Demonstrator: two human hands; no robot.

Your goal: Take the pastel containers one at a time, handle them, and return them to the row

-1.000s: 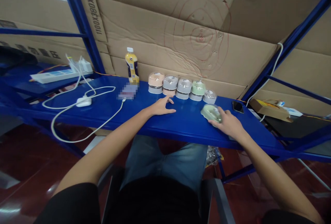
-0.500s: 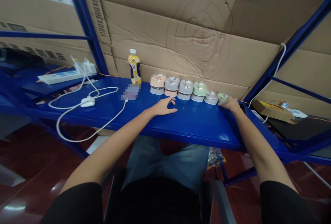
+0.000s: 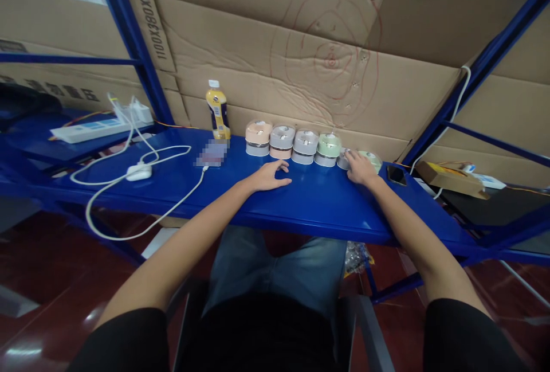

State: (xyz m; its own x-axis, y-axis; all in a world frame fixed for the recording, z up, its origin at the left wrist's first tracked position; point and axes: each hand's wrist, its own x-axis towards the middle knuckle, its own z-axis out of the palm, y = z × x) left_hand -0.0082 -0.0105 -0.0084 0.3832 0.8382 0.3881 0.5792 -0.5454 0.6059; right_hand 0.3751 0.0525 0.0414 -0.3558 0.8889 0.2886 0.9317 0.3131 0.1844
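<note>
My left hand (image 3: 270, 176) rests on the blue shelf (image 3: 309, 197) with its fingers apart and nothing in them. Just behind it stands a row of small round lidded containers, stacked in pairs: peach on grey (image 3: 258, 138), grey on peach (image 3: 282, 141), grey on grey (image 3: 305, 146) and green on grey (image 3: 328, 149). At the right end, my right hand (image 3: 361, 169) has its fingers and thumb around a single grey container (image 3: 342, 159) and partly hides it. A single green container (image 3: 372, 160) sits behind that hand, partly covered.
A yellow drink bottle (image 3: 218, 110) stands left of the row. Near it, a blurred-out phone-like item (image 3: 212, 153) is on a white cable (image 3: 174, 210) with a charger (image 3: 138, 171). A dark phone (image 3: 396, 175) lies right. Cardboard (image 3: 240, 45) backs the shelf.
My right hand has let go of the green container at the row's end and moved left to the single grey one. The dark phone now shows fully. My left hand stays put.
</note>
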